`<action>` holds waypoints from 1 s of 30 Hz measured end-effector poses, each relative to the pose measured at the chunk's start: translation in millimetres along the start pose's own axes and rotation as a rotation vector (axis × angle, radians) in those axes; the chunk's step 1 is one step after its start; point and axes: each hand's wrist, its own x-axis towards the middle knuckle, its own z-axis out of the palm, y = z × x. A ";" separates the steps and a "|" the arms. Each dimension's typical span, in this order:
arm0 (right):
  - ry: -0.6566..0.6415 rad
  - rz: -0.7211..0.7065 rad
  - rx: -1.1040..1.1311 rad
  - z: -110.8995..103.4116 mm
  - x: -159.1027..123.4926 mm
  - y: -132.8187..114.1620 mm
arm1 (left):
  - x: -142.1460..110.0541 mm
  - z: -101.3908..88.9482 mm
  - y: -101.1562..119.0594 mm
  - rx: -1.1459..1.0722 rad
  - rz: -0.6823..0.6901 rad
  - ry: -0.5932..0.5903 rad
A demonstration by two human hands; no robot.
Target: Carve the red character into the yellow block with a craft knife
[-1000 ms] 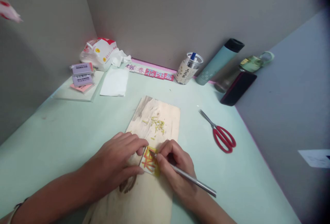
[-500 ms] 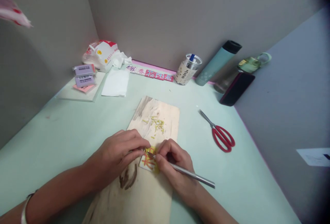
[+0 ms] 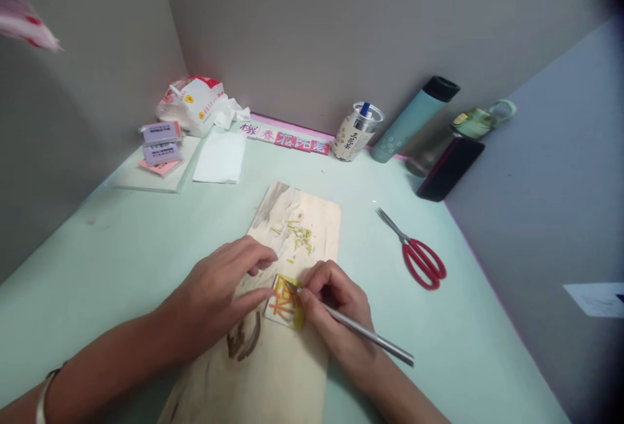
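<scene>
My right hand (image 3: 338,310) grips a slim metal craft knife (image 3: 370,337), its tip on a small square block (image 3: 279,315) coloured yellow and white, with an orange-red character on it. The block lies on a wooden board (image 3: 292,378). Just left of it is my left hand (image 3: 229,284), thumb at the block's left edge and fingers spread above the board, gripping nothing. Yellow shavings (image 3: 302,237) are scattered on the board beyond the block.
Red-handled scissors (image 3: 423,261) lie at the right. Along the back stand a clear cup (image 3: 351,138), a teal bottle (image 3: 414,118) and a phone (image 3: 451,169) against another bottle. Packaged erasers (image 3: 162,153), a white tissue (image 3: 219,159) and a row of lettered tiles (image 3: 285,140) sit at the back left.
My left fingers were pinched together near the knife tip half a second ago; now they are apart and pulled back left. The knife tip has shifted slightly to the right on the block.
</scene>
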 end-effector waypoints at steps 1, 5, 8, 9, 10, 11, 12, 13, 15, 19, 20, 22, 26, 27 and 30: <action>-0.004 -0.003 -0.008 0.3 0.3 -0.2 | -0.6 0.2 -0.8 0.012 0.020 -0.016; -0.010 -0.002 -0.042 1.1 1.4 -1.6 | -2.8 -0.4 -4.8 0.054 0.105 -0.088; -0.017 -0.002 -0.060 1.6 1.6 -2.1 | -3.9 -0.3 -7.7 0.067 0.106 -0.116; -0.016 -0.006 -0.067 1.9 1.5 -2.0 | -4.0 0.2 -8.3 0.070 0.106 -0.118; -0.015 -0.011 -0.075 2.3 1.3 -1.8 | -4.1 0.8 -8.6 0.071 0.105 -0.118; -0.015 -0.014 -0.084 2.7 1.1 -1.6 | -4.2 1.4 -8.6 0.072 0.101 -0.115; -0.013 -0.016 -0.093 3.1 0.8 -1.2 | -4.1 1.9 -8.5 0.074 0.097 -0.115; -0.011 -0.017 -0.101 3.5 0.5 -0.9 | -4.0 2.2 -8.2 0.077 0.092 -0.111; -0.021 -0.020 -0.112 3.9 0.0 -0.2 | -3.4 2.0 -7.8 0.082 0.096 -0.117; -0.068 -0.036 -0.114 3.4 0.0 -0.2 | -1.4 0.0 -9.2 0.081 0.122 -0.136; -0.074 -0.034 -0.110 3.0 0.2 -0.6 | -0.9 -0.3 -10.0 0.080 0.125 -0.136; -0.077 -0.020 -0.097 2.2 0.7 -1.9 | -0.2 -0.5 -11.4 0.076 0.127 -0.133; -0.071 -0.002 -0.083 1.4 1.4 -3.9 | -0.6 -0.4 -12.1 0.065 0.133 -0.148; -0.072 -0.005 -0.083 1.5 1.4 -3.8 | -0.8 -0.5 -11.7 0.065 0.132 -0.143; -0.076 -0.019 -0.090 2.3 1.2 -1.3 | -0.8 -0.8 -9.9 0.074 0.138 -0.129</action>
